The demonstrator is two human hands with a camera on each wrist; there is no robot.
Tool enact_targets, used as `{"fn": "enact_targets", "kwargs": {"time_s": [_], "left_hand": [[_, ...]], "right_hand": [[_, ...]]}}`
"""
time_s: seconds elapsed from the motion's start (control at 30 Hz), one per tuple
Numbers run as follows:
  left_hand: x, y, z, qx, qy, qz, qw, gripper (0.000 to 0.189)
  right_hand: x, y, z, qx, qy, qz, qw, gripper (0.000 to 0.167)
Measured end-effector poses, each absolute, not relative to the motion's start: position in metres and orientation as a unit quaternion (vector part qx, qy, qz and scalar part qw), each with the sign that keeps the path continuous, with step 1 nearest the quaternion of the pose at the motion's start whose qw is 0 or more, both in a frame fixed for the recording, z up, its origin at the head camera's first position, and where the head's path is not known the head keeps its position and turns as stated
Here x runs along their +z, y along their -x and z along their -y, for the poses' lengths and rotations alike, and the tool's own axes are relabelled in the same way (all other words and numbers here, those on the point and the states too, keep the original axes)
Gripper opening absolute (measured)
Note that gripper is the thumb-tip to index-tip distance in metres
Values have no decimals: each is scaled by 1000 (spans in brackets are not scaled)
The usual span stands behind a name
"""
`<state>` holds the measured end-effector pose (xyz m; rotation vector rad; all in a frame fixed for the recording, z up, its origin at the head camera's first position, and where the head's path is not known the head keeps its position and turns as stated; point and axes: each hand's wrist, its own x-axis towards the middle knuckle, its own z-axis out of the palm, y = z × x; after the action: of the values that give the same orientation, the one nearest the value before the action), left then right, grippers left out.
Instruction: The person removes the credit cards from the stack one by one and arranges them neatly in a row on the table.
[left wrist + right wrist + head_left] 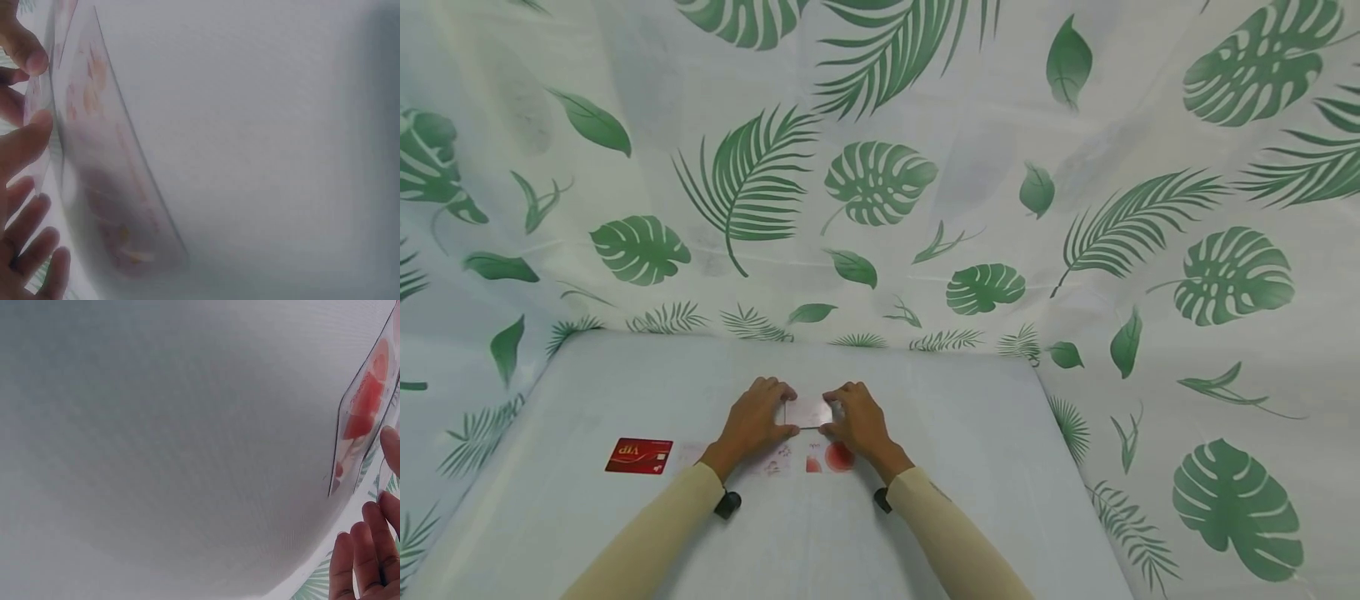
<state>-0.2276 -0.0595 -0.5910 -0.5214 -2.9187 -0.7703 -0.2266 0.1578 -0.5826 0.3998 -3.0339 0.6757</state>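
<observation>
Ahead of me, both hands hold a pale pinkish card point(808, 412) by its short sides. My left hand point(756, 423) pinches the left end between thumb and fingers. At the opposite end, my right hand point(859, 423) grips with its thumb and index finger. Just nearer to me lies a see-through card with red fruit-like prints point(838, 456), seen close up in the right wrist view point(365, 403). Beside it, partly behind the left wrist, is a clear card with faint pink prints point(777, 458). The left wrist view shows a pink-printed card point(103, 156) below the fingers.
A red VIP card point(639, 456) lies on the left of the white table point(985, 417), its lettering upside down. Another faint card point(688, 455) is next to it. Leaf-patterned curtains point(880, 183) enclose the table at the back and sides.
</observation>
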Motion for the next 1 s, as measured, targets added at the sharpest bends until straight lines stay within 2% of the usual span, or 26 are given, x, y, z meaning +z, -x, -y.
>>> {"fn": "enact_targets", "kwargs": {"time_s": [0.47,1.0], "left_hand": [[-580,224,53,-244,178,950,83,55],[-577,218,40,-248,218,935,126,53]], "right_hand": [[-574,219,-166,238,-115,964,19,51],[-569,204,-185,231,-141,959,82,52]]}}
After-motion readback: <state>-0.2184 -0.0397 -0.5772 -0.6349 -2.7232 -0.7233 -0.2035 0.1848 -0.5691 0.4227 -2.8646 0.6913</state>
